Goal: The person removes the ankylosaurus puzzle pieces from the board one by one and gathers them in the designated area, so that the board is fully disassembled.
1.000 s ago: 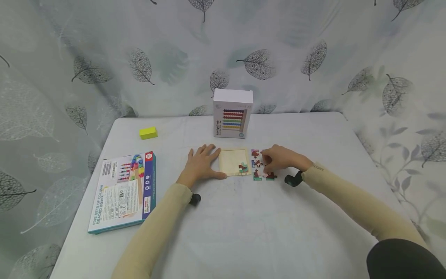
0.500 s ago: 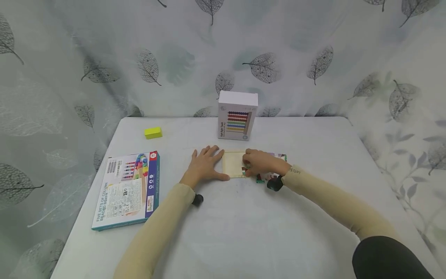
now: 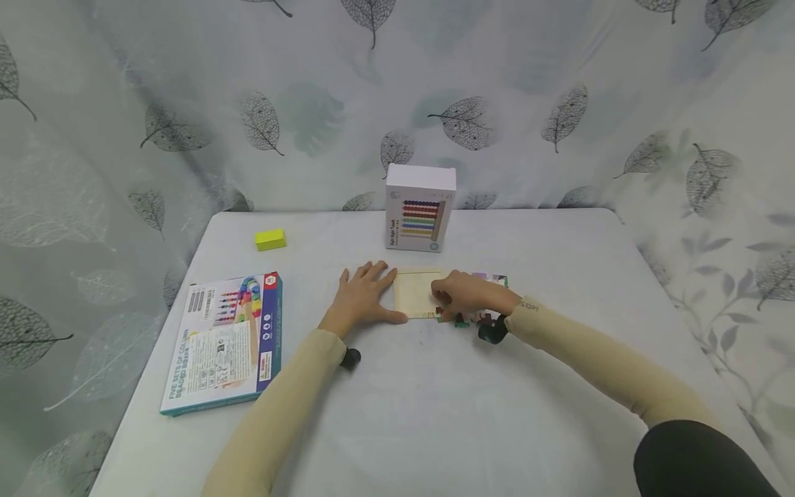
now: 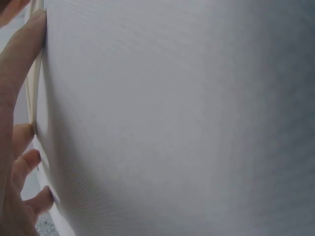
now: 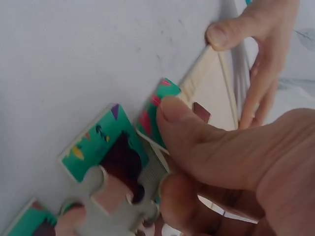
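A shallow wooden puzzle tray (image 3: 415,295) lies flat mid-table, its floor mostly bare. My left hand (image 3: 363,297) rests at its left side with fingers spread, thumb at the near corner and fingertips along the edge. At the tray's near right corner, my right hand (image 3: 467,293) pinches a green jigsaw piece with pink marks (image 5: 147,119). The thumb lies over this piece, which overlaps the tray's rim in the right wrist view; its underside is hidden. Beside the tray lie several loose jigsaw pieces (image 5: 123,160), partly covered by the right hand.
Behind the tray stands a white abacus box (image 3: 419,210). A yellow block (image 3: 270,239) sits at the back left, and a flat beaded-toy box (image 3: 220,345) lies at the left. A leaf-print curtain (image 3: 310,103) hangs behind the white table (image 3: 422,414).
My right hand has moved left from the loose pieces to the tray's near right corner with a piece, then shifted slightly there. The left hand stays at the tray's left edge.
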The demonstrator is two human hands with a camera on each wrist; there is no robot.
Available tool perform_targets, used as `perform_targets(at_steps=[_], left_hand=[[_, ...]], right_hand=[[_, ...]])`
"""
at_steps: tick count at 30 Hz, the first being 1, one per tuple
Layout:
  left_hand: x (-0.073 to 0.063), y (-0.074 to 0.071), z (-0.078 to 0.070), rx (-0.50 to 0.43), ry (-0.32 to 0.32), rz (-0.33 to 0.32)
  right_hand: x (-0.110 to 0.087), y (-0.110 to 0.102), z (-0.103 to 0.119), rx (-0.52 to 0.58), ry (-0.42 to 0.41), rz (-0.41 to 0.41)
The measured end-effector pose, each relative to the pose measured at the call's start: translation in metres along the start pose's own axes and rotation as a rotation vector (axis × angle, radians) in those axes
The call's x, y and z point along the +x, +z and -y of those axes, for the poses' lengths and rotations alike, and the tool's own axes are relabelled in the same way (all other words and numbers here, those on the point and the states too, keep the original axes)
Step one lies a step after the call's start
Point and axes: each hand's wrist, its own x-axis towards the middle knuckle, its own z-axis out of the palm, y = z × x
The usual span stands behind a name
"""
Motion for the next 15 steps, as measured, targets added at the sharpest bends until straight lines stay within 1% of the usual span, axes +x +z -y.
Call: perform_targets(at_steps=[3, 6, 11, 15], left_hand=[[0.001, 0.002, 0.000, 0.004, -0.003, -0.003], [0.001, 0.003, 0.000, 0.005, -0.004, -0.003], [0.001, 0.004, -0.001, 0.007, -0.005, -0.002], [0.000, 0.001, 0.000, 0.009, -0.002, 0.002]], right_hand=[[-0.008, -0.001, -0.006, 0.022, -0.038, -0.033], [-0.018, -0.004, -0.013, 0.068, -0.065, -0.060], [-0.037, -0.011, -0.032, 0.146, -0.063, -0.086], [-0.049, -0.012, -0.045, 0.219, -0.041, -0.111]])
